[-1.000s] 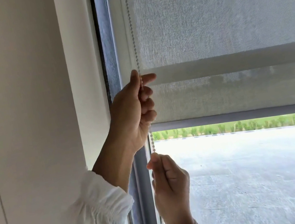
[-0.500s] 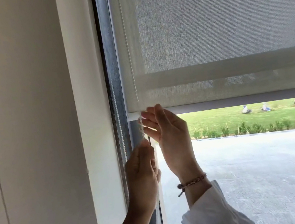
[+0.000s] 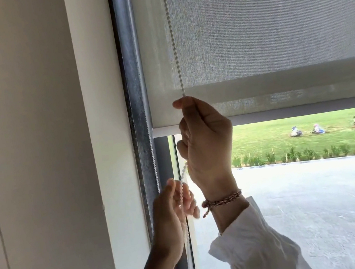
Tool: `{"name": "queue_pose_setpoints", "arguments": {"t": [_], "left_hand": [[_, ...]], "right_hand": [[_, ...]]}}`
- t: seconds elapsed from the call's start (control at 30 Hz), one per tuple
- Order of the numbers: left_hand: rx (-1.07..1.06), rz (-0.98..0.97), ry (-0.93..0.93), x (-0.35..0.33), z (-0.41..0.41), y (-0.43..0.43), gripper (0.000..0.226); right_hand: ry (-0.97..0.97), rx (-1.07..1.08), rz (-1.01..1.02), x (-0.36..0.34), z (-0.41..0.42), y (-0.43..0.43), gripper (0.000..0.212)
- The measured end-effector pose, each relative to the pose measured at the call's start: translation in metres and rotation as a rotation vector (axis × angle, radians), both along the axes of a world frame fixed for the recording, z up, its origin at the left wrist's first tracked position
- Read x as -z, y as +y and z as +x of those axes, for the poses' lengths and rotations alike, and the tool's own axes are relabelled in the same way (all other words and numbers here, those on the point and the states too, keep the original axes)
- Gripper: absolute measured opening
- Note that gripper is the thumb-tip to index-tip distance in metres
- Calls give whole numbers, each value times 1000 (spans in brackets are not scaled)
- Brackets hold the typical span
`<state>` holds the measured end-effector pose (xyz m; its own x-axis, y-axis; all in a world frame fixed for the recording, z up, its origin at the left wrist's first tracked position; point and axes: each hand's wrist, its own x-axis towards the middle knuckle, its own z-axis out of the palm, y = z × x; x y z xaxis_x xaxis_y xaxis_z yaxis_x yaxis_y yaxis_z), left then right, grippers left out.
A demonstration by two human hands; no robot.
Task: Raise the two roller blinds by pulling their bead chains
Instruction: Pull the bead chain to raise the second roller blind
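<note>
Right hand (image 3: 205, 139) clamped on bead chain (image 3: 172, 41) by blind (image 3: 271, 24) | left hand (image 3: 173, 214) gripping lower | pull straight down, alternate grips

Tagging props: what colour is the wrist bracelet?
The bracelet on the right hand is braided reddish-brown with pale strands; head view.

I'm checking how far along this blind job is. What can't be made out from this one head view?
- Roller blind: its top and roller are cut off by the upper edge.
- Bead chain: the stretch inside the right hand is hidden by the fingers; below the left hand it blurs.
- Second blind: not identifiable in this view.
- Figures on the lawn: too small to make out.
</note>
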<state>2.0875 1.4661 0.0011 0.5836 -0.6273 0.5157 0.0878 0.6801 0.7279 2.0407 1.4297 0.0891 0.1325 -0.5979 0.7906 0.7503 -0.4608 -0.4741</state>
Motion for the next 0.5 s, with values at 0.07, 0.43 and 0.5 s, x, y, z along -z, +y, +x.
{"name": "queue_pose_setpoints", "arguments": {"t": [0.07, 0.43, 0.5], "left_hand": [[26, -38, 6, -14, 11, -1, 40], [255, -142, -201, -139, -2, 17, 32], [310, -145, -205, -153, -11, 18, 31]], "right_hand": [[6, 29, -9, 12, -3, -1, 23], [42, 39, -24, 44, -8, 4, 21], [42, 47, -16, 44, -9, 3, 19]]}}
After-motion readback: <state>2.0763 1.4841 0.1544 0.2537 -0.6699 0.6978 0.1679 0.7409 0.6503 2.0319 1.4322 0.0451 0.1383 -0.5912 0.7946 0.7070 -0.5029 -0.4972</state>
